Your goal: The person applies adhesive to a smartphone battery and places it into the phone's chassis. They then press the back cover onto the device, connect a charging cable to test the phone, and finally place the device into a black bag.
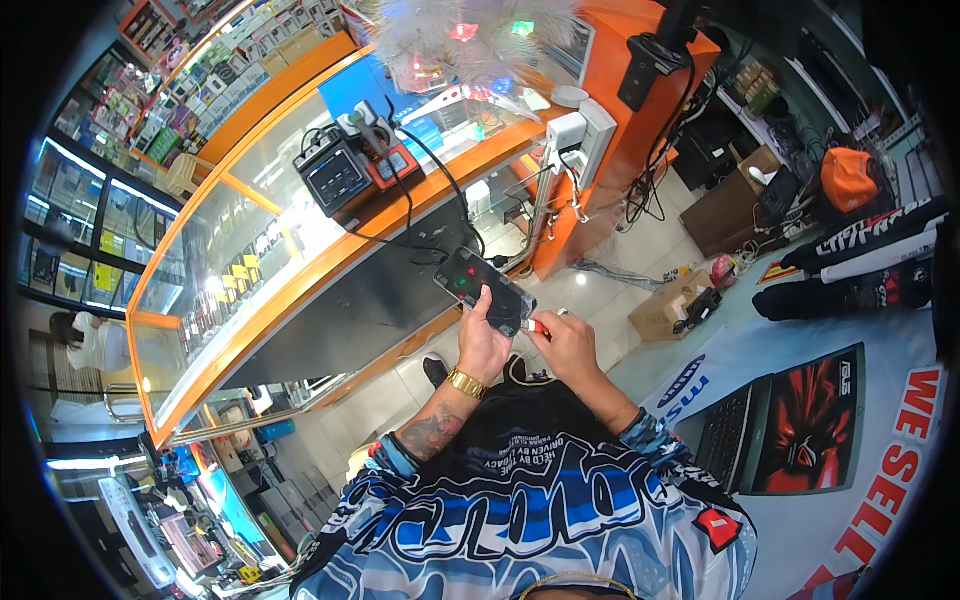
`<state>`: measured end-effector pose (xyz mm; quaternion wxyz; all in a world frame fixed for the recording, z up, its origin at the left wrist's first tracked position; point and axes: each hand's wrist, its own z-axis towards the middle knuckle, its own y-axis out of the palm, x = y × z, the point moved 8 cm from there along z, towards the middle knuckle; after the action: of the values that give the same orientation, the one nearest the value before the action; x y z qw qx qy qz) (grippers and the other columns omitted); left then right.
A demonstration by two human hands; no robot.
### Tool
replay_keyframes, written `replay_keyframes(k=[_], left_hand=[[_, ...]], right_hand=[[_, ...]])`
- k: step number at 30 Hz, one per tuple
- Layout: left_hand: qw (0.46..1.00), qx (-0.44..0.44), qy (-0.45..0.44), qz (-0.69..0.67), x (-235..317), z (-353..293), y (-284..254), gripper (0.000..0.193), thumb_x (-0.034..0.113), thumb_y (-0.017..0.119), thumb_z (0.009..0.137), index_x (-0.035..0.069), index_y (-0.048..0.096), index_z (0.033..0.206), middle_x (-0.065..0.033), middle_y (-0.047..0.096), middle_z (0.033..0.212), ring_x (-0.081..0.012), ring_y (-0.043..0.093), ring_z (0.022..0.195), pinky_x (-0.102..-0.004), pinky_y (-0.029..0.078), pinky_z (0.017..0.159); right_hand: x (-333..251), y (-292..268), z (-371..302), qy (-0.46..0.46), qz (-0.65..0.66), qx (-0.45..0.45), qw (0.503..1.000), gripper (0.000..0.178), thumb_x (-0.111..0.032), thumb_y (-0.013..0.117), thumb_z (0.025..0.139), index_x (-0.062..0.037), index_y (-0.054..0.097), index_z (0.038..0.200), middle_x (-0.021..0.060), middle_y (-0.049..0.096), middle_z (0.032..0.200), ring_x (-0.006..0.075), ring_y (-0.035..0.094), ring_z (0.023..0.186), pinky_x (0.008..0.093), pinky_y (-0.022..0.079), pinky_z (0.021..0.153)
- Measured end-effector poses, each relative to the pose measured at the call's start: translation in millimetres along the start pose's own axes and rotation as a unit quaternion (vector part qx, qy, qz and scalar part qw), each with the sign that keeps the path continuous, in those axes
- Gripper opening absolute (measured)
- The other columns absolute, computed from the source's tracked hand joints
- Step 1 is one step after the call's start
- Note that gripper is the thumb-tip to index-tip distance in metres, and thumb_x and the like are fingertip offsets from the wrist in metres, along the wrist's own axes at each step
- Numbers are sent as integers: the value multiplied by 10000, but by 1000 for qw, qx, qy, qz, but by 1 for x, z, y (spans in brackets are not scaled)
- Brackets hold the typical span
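A dark smartphone (484, 290) lies tilted in my left hand (484, 348), the thumb resting on its face. Small red and green glints show on the dark glass. At the phone's near right end, my right hand (570, 350) pinches a red and white cable plug (536, 327) between thumb and fingers. The plug touches or nearly touches that end; whether it sits in the port I cannot tell. A pale loop of cable (520, 377) hangs below, between my hands.
Ahead stands an orange-edged glass display counter (290, 262) bearing a black power station (336, 180) and a red charger box (390, 163). Black cables hang over its edge. On the right are a cardboard box (672, 305) on the tiled floor and a banner (640, 400) picturing a laptop.
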<state>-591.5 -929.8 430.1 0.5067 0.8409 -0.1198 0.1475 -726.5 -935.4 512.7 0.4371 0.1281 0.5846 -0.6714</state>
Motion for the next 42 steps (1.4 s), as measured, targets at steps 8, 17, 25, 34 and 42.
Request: replay_keyframes(k=[8,17,25,34,42], left_hand=[[997,5,-70,14,-21,16,1,263,212,495,1010,28,542,1192,-123,638,1132,-247,616,1074,-421,483,978],[979,57,-114,156,-11,24,-26,258,181,509,997,22,557,1195,-118,653,1134,-249,638,1051,-431,504,956],[959,88,-225,149,-23,21,-51,293,220,505,991,49,557,1223,-95,655,1169,-246,629,1082,-428,462,1003],[978,28,-150,142,-24,101,10,211,97,536,973,18,552,1168,-89,657,1130,-226,644,1047,-413,501,980],[983,47,-142,105,-51,148,-5,259,133,542,978,108,506,1233,-59,611,1164,-209,610,1059,-435,518,925]], right_hand=[[31,1,-8,13,90,19,996,188,-121,746,719,-56,639,859,115,625,670,302,623,594,390,483,543],[204,43,-27,352,300,-66,884,167,-180,712,851,-41,663,929,-29,535,582,81,489,491,274,379,428],[343,258,22,488,440,-55,751,200,-244,725,852,-87,676,965,-39,518,642,51,379,450,233,277,388],[365,322,56,473,511,40,717,202,-221,724,828,-62,680,945,39,693,750,110,535,561,267,389,529],[295,164,16,399,748,97,521,90,-183,650,928,-110,603,905,65,668,811,42,342,418,225,256,433]])
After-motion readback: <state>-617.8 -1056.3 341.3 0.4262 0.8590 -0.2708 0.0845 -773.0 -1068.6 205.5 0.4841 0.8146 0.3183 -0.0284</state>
